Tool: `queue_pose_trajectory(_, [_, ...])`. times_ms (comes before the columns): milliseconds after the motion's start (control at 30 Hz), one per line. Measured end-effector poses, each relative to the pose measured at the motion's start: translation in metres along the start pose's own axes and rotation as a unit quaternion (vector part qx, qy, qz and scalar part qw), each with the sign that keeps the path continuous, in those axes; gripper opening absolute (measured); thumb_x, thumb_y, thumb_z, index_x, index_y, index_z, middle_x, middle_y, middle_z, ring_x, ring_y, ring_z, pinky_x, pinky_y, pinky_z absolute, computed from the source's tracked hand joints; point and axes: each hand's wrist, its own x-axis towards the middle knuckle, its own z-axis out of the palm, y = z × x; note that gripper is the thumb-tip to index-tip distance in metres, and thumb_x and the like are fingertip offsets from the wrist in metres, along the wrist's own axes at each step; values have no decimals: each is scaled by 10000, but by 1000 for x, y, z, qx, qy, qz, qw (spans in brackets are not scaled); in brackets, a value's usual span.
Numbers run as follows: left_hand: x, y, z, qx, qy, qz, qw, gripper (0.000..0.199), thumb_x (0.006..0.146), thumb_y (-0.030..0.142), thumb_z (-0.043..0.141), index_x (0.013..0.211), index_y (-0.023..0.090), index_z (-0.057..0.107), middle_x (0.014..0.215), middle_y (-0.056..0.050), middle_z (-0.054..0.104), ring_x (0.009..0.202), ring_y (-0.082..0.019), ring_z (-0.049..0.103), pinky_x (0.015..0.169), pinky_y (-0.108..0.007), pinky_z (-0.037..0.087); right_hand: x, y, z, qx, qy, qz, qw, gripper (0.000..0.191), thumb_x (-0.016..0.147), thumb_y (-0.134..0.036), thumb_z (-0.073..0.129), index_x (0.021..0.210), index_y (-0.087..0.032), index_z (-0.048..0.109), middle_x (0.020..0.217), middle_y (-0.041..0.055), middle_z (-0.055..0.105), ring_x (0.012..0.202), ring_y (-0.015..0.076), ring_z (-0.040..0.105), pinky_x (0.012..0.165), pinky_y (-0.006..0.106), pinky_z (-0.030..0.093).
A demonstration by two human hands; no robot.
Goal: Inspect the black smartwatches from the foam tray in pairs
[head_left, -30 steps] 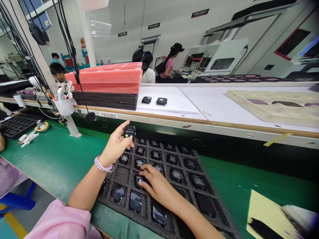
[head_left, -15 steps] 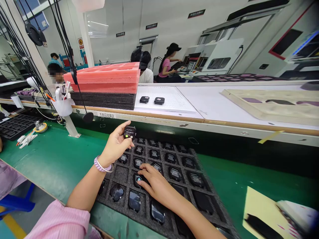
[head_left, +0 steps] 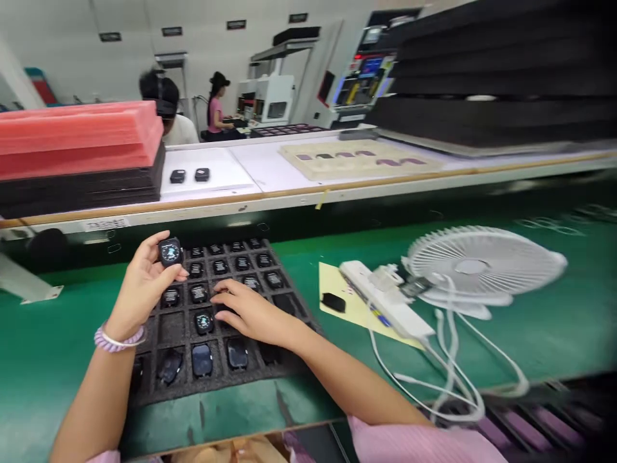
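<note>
My left hand (head_left: 147, 280) is raised over the left back part of a black foam tray (head_left: 224, 386). Between thumb and fingers it grips a square black smartwatch body (head_left: 170, 252) whose lit screen shows a dial. Rows of similar watches sit in the tray's pockets, several with lines of text on their screens. My right hand (head_left: 248, 312) hovers low over the middle of the tray, fingers apart, hiding some pockets. Just left of its fingertips lies a watch with a lit dial (head_left: 203, 321). Dark-screened watches (head_left: 202, 360) fill the nearest row.
Right of the tray, a white power strip (head_left: 385, 299) with cables lies on yellow paper (head_left: 330, 280), beside a white fan (head_left: 477, 263). A raised shelf (head_left: 250, 199) crosses behind, bearing pink foam (head_left: 81, 138), two watches (head_left: 190, 175), a beige tray (head_left: 308, 168) and stacked black trays (head_left: 482, 116).
The view has swung to the right, bringing the fan and power strip in. The held watch's screen has changed to a dial. My right hand has shifted off the lit watch in the tray.
</note>
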Motion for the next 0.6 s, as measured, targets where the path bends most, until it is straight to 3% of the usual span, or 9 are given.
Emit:
queue_pose_trajectory(167, [-2, -2, 5, 12, -54, -11, 998, 616, 804, 268, 773, 1350, 224, 492, 1110, -32, 587, 744, -115, 707, 757, -260, 637, -49, 16, -37, -10, 83, 62, 995, 209, 1023, -223, 518, 1182, -179, 645, 1193, 130, 598, 1136, 263, 604, 1010, 412, 507])
queue_pose_trajectory(367, [-3, -7, 13, 16, -48, 1, 999, 668, 791, 274, 767, 1391, 236, 474, 1290, -89, 547, 755, -110, 681, 743, -273, 620, -111, 56, -59, -69, 199, 190, 959, 279, 1021, -376, 471, 1076, -191, 673, 1047, 119, 678, 952, 289, 658, 823, 425, 554])
queue_pose_trajectory(467, [-1, -11, 14, 12, -44, 22, 999, 649, 757, 256, 780, 1350, 222, 519, 1168, -63, 596, 809, -115, 636, 735, -241, 577, -117, 58, -53, -61, 190, 209, 957, 288, 1022, -404, 479, 1071, -197, 673, 1018, 110, 680, 884, 274, 659, 730, 380, 546])
queue_pose_trajectory(600, [0, -17, 11, 56, 1, 65, 996, 520, 754, 239, 763, 1245, 210, 594, 1058, -34, 607, 890, -131, 586, 785, -226, 510, -90, 39, -27, -16, 110, 152, 982, 227, 1027, -316, 479, 1046, -193, 669, 1005, 103, 661, 913, 259, 654, 808, 375, 540])
